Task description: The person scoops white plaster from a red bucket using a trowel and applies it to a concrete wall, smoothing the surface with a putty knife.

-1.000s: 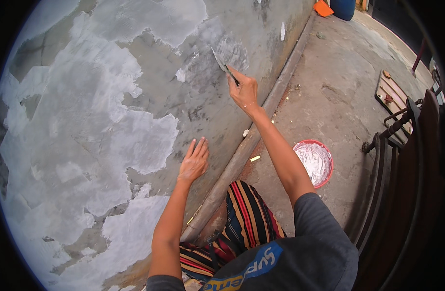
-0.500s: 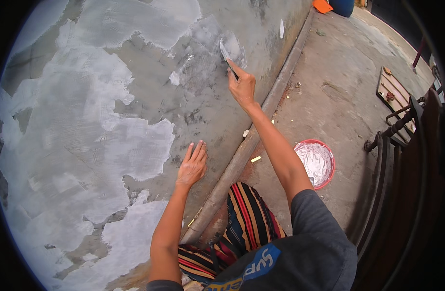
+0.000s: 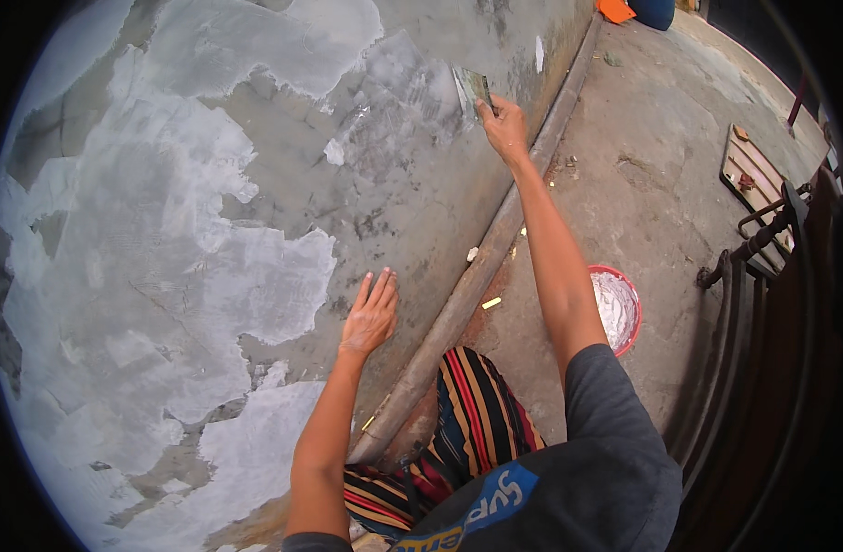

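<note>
A grey wall (image 3: 283,193) fills the left side, coated in broad uneven patches of whitish putty (image 3: 191,304). My right hand (image 3: 506,127) grips a putty knife (image 3: 475,87) by its dark handle, its wide blade flat to the wall or very near it, at the right edge of a thin smeared patch. Lower down, my left hand (image 3: 370,317) rests on bare grey wall with its fingers stretched out, holding nothing. Right of my right forearm stands a round red tub (image 3: 638,317) of white putty (image 3: 614,305), partly hidden behind the arm.
A pipe-like ledge (image 3: 458,317) runs along the wall's foot. Small yellow bits (image 3: 492,303) lie on the concrete floor (image 3: 642,202). At the right are a dark wooden bench (image 3: 729,359) and a tilted panel (image 3: 757,189). A blue container (image 3: 653,11) and an orange object (image 3: 615,10) stand far off.
My right hand has moved right along the wall with the putty knife, whose blade now shows its broad face. The left hand stays in place on the wall.
</note>
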Available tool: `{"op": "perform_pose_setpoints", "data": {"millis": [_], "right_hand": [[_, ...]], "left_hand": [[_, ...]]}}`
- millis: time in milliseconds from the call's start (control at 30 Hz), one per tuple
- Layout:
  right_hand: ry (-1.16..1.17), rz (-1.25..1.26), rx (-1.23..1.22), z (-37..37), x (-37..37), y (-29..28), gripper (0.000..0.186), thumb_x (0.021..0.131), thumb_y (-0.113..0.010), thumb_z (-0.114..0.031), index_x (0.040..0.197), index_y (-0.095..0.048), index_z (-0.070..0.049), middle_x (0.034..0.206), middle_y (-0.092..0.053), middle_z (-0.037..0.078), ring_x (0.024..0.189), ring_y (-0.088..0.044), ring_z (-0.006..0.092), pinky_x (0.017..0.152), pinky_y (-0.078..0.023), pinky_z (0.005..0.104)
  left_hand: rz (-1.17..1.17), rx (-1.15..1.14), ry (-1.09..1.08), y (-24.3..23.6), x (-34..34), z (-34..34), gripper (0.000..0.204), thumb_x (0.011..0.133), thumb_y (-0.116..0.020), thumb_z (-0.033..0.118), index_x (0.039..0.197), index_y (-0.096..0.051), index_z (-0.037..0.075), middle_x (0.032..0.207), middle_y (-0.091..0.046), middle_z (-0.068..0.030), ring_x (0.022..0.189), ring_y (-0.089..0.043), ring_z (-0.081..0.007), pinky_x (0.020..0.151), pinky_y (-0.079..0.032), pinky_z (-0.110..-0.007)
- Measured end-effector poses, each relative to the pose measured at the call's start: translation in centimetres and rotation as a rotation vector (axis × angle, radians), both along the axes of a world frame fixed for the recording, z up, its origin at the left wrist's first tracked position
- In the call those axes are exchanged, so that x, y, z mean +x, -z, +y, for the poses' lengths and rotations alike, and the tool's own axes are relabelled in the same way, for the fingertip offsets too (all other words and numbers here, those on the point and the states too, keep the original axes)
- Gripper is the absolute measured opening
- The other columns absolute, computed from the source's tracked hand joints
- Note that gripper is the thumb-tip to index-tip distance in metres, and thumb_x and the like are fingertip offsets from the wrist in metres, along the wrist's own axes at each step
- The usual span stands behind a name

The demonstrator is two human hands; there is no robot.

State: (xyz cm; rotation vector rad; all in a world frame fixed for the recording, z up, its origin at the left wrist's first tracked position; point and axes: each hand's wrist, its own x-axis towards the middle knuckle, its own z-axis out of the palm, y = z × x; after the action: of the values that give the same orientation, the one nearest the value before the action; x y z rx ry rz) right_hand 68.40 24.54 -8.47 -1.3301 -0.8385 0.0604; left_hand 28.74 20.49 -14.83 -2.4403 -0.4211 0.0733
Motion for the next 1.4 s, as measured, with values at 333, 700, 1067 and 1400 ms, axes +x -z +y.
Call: {"op": "perform_pose_setpoints", "data": {"millis": [333, 700, 1067, 1400], "right_hand": [[-0.169, -0.159, 0.06, -6.4, -11.8, 0.6, 0.028, 0.088, -0.065, -0.015, 0.112, -0.068, -0.002, 0.08, -0.069, 0.017, 0.055, -0.044, 0.009, 0.053, -0.04, 0.0279], [0.223, 0.184, -0.053, -0.3, -0.7, 8.1, 0.026, 0.087, -0.064, -0.021, 0.102, -0.069, -0.001, 0.064, -0.062, 0.014, 0.056, -0.055, 0.02, 0.057, -0.043, 0.0339], [0.226, 0.031, -0.144, -0.3, -12.3, 4.2, 0.035, 0.083, -0.065, -0.012, 0.118, -0.067, -0.007, 0.063, -0.058, 0.021, 0.046, -0.048, 0.0215, 0.051, -0.041, 0.0333], [-0.008, 0.158, -0.018, -5.0, -6.5, 6.7, 0.025, 0.09, -0.064, -0.011, 0.111, -0.068, 0.002, 0.068, -0.059, -0.005, 0.057, -0.038, 0.0046, 0.05, -0.034, 0.0256]], "left_hand": [[0.012, -0.02, 0.0, -0.1, -0.5, -0.2, 0.045, 0.082, -0.062, 0.034, 0.119, -0.061, 0.009, 0.143, -0.044, -0.006, 0.142, -0.027, -0.0225, 0.119, -0.018, -0.045], [-0.007, -0.038, 0.012, -0.1, -0.1, -0.3, 0.042, 0.08, -0.064, 0.031, 0.115, -0.063, 0.008, 0.143, -0.044, -0.0066, 0.141, -0.028, -0.0224, 0.119, -0.019, -0.044], [0.003, -0.036, -0.002, -0.1, -0.1, -0.5, 0.048, 0.079, -0.065, 0.034, 0.118, -0.062, 0.008, 0.142, -0.044, -0.0067, 0.141, -0.028, -0.0223, 0.119, -0.019, -0.045], [0.036, -0.01, -0.035, 0.2, -0.8, -0.3, 0.044, 0.081, -0.064, 0.037, 0.117, -0.064, 0.011, 0.146, -0.04, -0.0037, 0.143, -0.024, -0.0206, 0.119, -0.017, -0.047]]}}
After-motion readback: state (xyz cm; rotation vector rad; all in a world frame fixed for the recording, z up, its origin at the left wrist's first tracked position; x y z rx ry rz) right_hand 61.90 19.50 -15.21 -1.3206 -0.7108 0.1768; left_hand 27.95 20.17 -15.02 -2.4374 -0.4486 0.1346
